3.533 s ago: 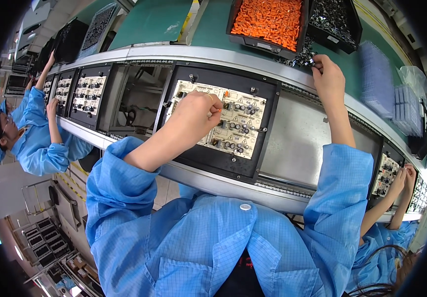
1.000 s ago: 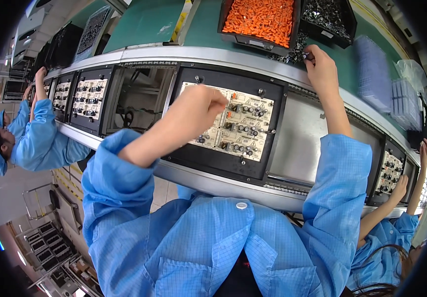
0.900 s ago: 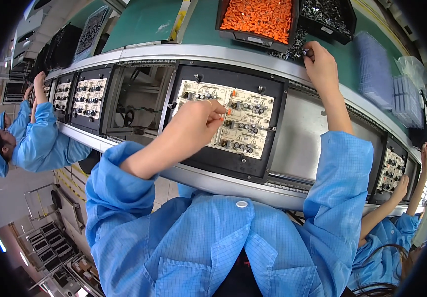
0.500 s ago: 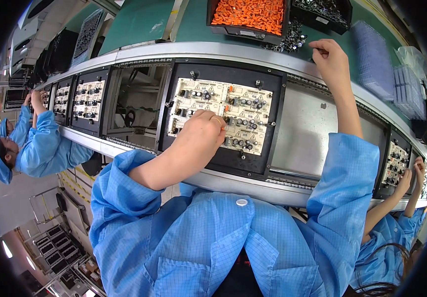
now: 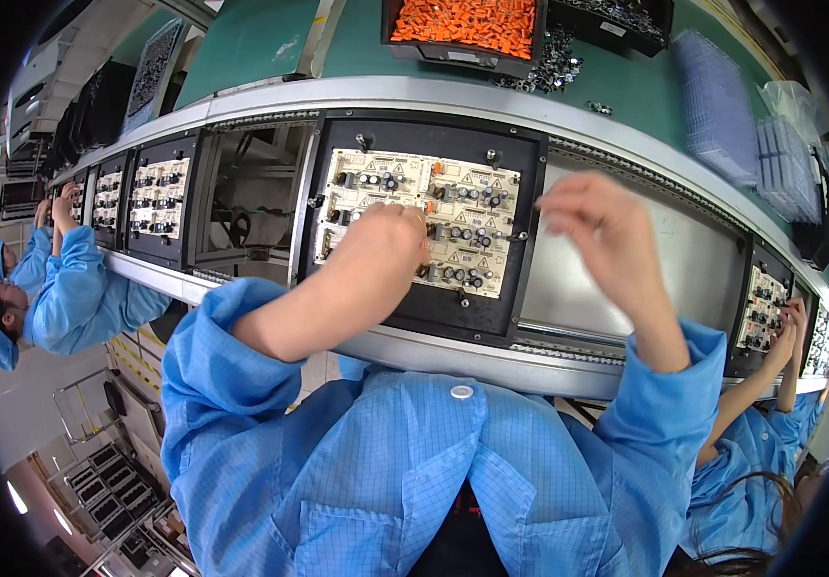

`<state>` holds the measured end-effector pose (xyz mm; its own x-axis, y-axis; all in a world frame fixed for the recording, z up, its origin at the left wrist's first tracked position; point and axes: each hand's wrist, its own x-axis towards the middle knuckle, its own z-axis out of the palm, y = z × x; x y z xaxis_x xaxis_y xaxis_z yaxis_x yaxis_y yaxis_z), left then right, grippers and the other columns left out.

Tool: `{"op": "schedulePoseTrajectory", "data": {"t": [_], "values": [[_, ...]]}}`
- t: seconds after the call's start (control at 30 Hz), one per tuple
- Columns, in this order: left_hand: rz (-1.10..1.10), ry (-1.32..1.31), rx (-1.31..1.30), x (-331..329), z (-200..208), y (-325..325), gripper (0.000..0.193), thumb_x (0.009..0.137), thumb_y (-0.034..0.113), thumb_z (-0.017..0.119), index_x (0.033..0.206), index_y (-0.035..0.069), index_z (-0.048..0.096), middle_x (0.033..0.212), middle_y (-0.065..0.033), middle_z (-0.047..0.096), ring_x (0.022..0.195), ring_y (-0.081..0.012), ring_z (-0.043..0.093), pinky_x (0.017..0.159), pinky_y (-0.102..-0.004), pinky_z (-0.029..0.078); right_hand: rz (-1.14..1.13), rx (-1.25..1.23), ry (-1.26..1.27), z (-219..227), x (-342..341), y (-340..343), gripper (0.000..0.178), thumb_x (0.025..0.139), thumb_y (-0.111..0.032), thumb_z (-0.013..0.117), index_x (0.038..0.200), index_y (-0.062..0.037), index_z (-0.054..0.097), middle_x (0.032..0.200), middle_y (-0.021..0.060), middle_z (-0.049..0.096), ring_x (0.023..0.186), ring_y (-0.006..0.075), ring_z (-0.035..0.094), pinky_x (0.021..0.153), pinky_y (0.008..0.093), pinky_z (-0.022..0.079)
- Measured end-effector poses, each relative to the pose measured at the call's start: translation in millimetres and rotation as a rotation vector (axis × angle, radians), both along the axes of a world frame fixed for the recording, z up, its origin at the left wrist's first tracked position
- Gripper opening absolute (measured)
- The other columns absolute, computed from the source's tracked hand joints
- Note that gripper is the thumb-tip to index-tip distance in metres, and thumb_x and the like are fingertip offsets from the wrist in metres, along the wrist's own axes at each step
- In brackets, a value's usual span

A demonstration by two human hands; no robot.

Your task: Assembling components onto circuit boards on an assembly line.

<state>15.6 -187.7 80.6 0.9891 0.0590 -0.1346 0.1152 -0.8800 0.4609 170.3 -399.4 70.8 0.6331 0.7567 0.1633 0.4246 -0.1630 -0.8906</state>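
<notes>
A cream circuit board panel (image 5: 472, 197) with capacitors and other small parts lies in a black frame (image 5: 414, 133) on the line in front of me. My left hand (image 5: 381, 252) rests over its middle, fingers curled down and closed at the board; whatever they hold is hidden. Two small orange parts (image 5: 436, 167) stand upright on the board near those fingers. To the right of the frame, my right hand (image 5: 611, 236) hangs above a bare metal plate (image 5: 568, 284). Its fingers are bent and blurred by motion, so I cannot see whether they hold anything.
Beyond the rail, a black bin of orange parts (image 5: 462, 27) stands on the green table beside loose metal pieces (image 5: 554, 62) and a small metal cluster (image 5: 599, 108). Clear plastic trays (image 5: 717, 111) are stacked at right. Co-workers' hands (image 5: 787, 332) work on boards at both ends.
My right hand has come back from the loose metal pieces on the green table toward the board. My left hand stays at the board's middle. The whole view has shifted slightly.
</notes>
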Motion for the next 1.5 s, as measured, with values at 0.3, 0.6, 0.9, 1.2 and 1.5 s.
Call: {"op": "schedulePoseTrajectory", "data": {"t": [0.3, 0.6, 0.9, 1.2, 1.5], "values": [[-0.028, -0.753, 0.557, 166.9, 2.7, 67.9, 0.007, 0.074, -0.001, 0.057, 0.077, -0.001, 0.063, 0.077, -0.0243, 0.064, 0.081, -0.0388, 0.064, 0.072, -0.0445, 0.053, 0.111, -0.202, -0.294, -8.0, -54.1, 11.0, 0.026, 0.076, 0.009, 0.062, 0.1, -0.0013, 0.059, 0.088, 0.0132, 0.062, 0.081, 0.0283, 0.062, 0.07, 0.0349, 0.052], [0.094, -0.566, 0.468, 215.3, 2.6, 77.4, 0.003, 0.072, 0.001, 0.06, 0.071, 0.0, 0.062, 0.073, -0.0219, 0.064, 0.078, -0.0374, 0.064, 0.074, -0.0442, 0.052, 0.107, -0.296, -0.461, -12.9, -60.8, 10.2, 0.028, 0.077, 0.004, 0.064, 0.103, -0.0032, 0.057, 0.086, 0.0142, 0.061, 0.079, 0.0293, 0.062, 0.07, 0.0377, 0.052], [0.262, -0.539, 0.16, 196.6, 34.4, 81.4, 0.017, 0.074, 0.007, 0.065, 0.085, -0.005, 0.066, 0.078, -0.0225, 0.065, 0.08, -0.0378, 0.064, 0.074, -0.0425, 0.052, -0.24, -0.192, -0.651, -16.0, 65.6, 39.5, 0.021, 0.079, 0.001, 0.062, 0.1, -0.0029, 0.061, 0.089, 0.0172, 0.064, 0.082, 0.0338, 0.063, 0.072, 0.0381, 0.049], [0.228, -0.181, -0.241, 67.9, 32.0, 96.9, 0.016, 0.076, 0.008, 0.065, 0.081, -0.005, 0.069, 0.074, -0.0175, 0.069, 0.067, -0.0227, 0.068, 0.064, -0.0316, 0.053, -0.179, -0.232, -0.662, -44.0, 128.9, 81.2, 0.025, 0.079, 0.006, 0.054, 0.102, -0.0027, 0.059, 0.096, 0.0186, 0.063, 0.091, 0.0384, 0.06, 0.078, 0.0432, 0.048], [0.321, -0.024, -0.239, 8.2, 9.7, 107.9, 0.014, 0.074, 0.0, 0.062, 0.085, -0.009, 0.065, 0.074, -0.0188, 0.067, 0.071, -0.0236, 0.068, 0.068, -0.0316, 0.054, -0.194, -0.338, -0.717, -44.6, 126.8, 82.7, 0.022, 0.079, 0.004, 0.055, 0.1, -0.002, 0.059, 0.096, 0.0173, 0.06, 0.093, 0.037, 0.058, 0.079, 0.0427, 0.047]]}}
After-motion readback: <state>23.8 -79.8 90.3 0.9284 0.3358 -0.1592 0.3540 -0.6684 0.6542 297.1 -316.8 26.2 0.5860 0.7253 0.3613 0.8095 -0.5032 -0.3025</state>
